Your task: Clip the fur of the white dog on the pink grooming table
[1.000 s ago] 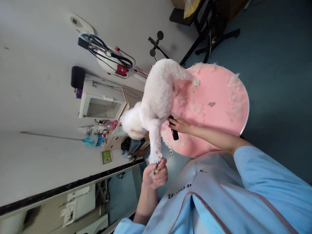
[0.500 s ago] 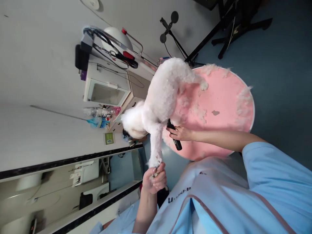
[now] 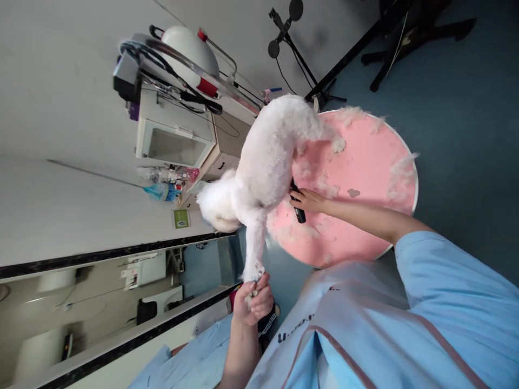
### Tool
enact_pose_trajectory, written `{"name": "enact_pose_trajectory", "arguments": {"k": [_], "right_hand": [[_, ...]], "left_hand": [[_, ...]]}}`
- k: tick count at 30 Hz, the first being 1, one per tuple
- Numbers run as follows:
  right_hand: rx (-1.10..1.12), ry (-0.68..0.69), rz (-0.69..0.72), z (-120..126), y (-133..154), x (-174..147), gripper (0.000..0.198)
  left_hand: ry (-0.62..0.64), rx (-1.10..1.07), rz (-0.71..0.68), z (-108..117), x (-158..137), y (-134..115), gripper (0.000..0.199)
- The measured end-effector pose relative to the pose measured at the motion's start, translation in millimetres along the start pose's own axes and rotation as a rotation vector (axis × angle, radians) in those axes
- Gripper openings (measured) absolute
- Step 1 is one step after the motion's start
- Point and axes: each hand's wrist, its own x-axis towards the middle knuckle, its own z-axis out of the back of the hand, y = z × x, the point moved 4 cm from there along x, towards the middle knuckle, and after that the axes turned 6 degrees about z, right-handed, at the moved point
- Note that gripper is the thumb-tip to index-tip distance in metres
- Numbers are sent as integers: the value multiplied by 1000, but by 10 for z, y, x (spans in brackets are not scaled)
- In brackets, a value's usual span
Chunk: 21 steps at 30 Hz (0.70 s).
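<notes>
A white, close-trimmed dog [image 3: 267, 151] is on a round pink table [image 3: 381, 183], its hind paw on the top and its head toward the left of the picture. My left hand [image 3: 253, 300] is closed around one front paw and holds that foreleg [image 3: 254, 243] stretched out. Black clippers [image 3: 299, 212] are gripped in my right hand [image 3: 308, 200], thumb and fingers around the body. Their front end is at the dog's underside, partly hidden by it. Loose white fur [image 3: 401, 175] lies in tufts over the table.
The view is turned sideways. Beyond the dog are a white cabinet [image 3: 176, 143], a metal bar with hanging scissors and cables [image 3: 174, 70], and a black stand [image 3: 298, 51]. A black-framed mirror or window [image 3: 121, 302] is at lower left. Blue floor [image 3: 454, 140] surrounds the table.
My right hand has moved the clippers further along the dog's underside, toward its rear. My left hand keeps its grip on the paw. The whole view has shifted slightly.
</notes>
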Motion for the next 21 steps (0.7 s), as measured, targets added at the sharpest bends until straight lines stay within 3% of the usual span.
{"name": "enact_pose_trajectory", "arguments": {"k": [3,5,11,17,21], "right_hand": [[66,-28,182,56,226,-115,25],[81,-51,218,91,235,-111,25],[176,-96,-41,108,-387,0,34],[589,-115,106,240,-202,-152,23],[665,-79,7,297,-485,-20,20]], "left_hand": [[9,-19,3,-12,20,3,36],[13,-25,10,-12,29,6,36],[-18,-25,13,13,22,16,33],[-14,-5,-3,60,36,4,32],[-49,3,6,130,25,19,36]]}}
